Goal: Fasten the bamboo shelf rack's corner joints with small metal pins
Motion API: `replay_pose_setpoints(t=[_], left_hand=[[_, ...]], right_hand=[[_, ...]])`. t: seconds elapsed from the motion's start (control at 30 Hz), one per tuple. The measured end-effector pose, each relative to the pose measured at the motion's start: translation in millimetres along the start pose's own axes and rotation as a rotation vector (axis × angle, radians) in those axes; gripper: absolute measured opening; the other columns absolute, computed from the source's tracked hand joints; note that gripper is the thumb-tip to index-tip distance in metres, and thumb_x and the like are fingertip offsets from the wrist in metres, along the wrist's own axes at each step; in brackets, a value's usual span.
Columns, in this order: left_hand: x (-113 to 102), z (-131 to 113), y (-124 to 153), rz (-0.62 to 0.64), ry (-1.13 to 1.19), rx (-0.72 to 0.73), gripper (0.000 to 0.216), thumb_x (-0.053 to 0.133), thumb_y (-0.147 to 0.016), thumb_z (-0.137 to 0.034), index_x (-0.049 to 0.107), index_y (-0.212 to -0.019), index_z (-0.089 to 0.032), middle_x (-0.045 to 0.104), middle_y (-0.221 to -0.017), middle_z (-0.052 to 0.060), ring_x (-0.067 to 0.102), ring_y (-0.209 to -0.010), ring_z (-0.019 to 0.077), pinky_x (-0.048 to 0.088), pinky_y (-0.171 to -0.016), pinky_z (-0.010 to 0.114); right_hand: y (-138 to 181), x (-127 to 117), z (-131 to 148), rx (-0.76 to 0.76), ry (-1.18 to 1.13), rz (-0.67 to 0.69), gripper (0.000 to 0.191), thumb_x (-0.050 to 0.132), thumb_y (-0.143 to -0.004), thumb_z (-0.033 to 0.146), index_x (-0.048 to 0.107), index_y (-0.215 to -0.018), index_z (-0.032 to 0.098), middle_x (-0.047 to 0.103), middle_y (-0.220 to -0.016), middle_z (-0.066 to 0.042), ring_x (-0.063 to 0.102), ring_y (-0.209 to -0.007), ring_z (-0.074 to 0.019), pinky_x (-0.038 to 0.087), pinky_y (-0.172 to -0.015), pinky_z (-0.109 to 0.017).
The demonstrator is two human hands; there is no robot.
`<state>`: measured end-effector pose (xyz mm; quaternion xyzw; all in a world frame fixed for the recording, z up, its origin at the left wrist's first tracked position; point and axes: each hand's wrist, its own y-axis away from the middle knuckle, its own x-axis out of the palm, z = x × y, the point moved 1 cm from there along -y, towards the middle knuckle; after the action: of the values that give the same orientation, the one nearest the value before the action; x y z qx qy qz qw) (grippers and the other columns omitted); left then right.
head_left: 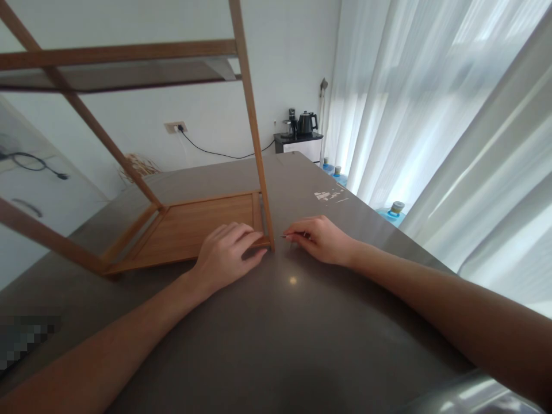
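Observation:
A wooden shelf rack [202, 215] stands on the grey table, with its slender post [254, 132] rising at the right front corner. My left hand [226, 250] is at the lower front rail beside that corner. Its thumb and index finger are apart, their tips close to the foot of the post. Just right of the post, my right hand [323, 238] pinches a small thin metal piece [282, 236] that points left toward the corner. Most of this piece is hidden by the fingers, so its exact kind cannot be made out.
White scraps [325, 195] lie on the grey table [302, 333]. An electric kettle [307, 123] stands on a cabinet behind. Water bottles [393, 213] stand beside the white curtain [431, 103]. A transparent object [487, 397] is at bottom right, near my forearm.

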<state>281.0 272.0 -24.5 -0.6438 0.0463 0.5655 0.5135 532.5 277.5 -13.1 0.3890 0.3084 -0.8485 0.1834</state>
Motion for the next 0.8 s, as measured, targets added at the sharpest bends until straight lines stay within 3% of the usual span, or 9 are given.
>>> replay_pose_setpoints(t=[0.1, 0.2, 0.33, 0.47, 0.8], left_hand=[[0.5, -1.4, -8.6, 0.008, 0.141, -0.107, 0.026, 0.063, -0.091, -0.039, 0.068, -0.106, -0.020, 0.067, -0.100, 0.005, 0.063, -0.093, 0.0212, 0.049, -0.084, 0.036], [1.1, -0.6, -21.3, 0.008, 0.335, -0.248, 0.026, 0.061, -0.093, -0.039, 0.066, -0.109, -0.019, 0.065, -0.096, 0.004, 0.062, -0.087, 0.0173, 0.049, -0.077, 0.031], [1.6, -0.4, -32.8, 0.023, 0.510, -0.336, 0.026, 0.061, -0.093, -0.040, 0.069, -0.105, -0.019, 0.062, -0.084, 0.001, 0.058, -0.077, 0.0140, 0.046, -0.068, 0.027], [-0.5, -3.4, -34.5, 0.030, 0.568, -0.381, 0.024, 0.062, -0.093, -0.040, 0.071, -0.101, -0.019, 0.062, -0.083, 0.001, 0.057, -0.076, 0.0138, 0.044, -0.067, 0.027], [-3.0, -7.2, -35.2, 0.053, 0.622, -0.426, 0.023, 0.061, -0.093, -0.038, 0.070, -0.103, -0.019, 0.066, -0.091, 0.002, 0.060, -0.082, 0.0151, 0.046, -0.073, 0.027]], right_hand=[[-2.5, 3.9, 4.5, 0.123, -0.036, -0.022, 0.018, 0.060, -0.091, 0.024, 0.076, -0.088, 0.018, 0.073, -0.081, -0.006, 0.065, -0.071, -0.0151, 0.047, -0.069, -0.025], [-4.7, 12.6, 5.8, 0.404, -0.332, 0.082, 0.022, 0.061, -0.091, 0.031, 0.074, -0.081, 0.017, 0.067, -0.062, -0.002, 0.057, -0.049, -0.0109, 0.045, -0.051, -0.023], [-7.5, 23.2, 8.8, 0.603, -0.690, 0.098, 0.022, 0.063, -0.088, 0.022, 0.069, -0.069, 0.013, 0.064, -0.058, -0.003, 0.056, -0.047, -0.0101, 0.045, -0.043, -0.020], [-10.8, 26.4, 12.1, 0.667, -0.831, 0.092, 0.024, 0.061, -0.087, 0.014, 0.066, -0.064, 0.011, 0.062, -0.054, -0.004, 0.058, -0.047, -0.0101, 0.046, -0.041, -0.018], [-13.3, 28.7, 9.9, 0.640, -0.771, 0.053, 0.022, 0.063, -0.086, 0.010, 0.069, -0.064, 0.009, 0.064, -0.056, -0.004, 0.056, -0.045, -0.0087, 0.044, -0.038, -0.016]])
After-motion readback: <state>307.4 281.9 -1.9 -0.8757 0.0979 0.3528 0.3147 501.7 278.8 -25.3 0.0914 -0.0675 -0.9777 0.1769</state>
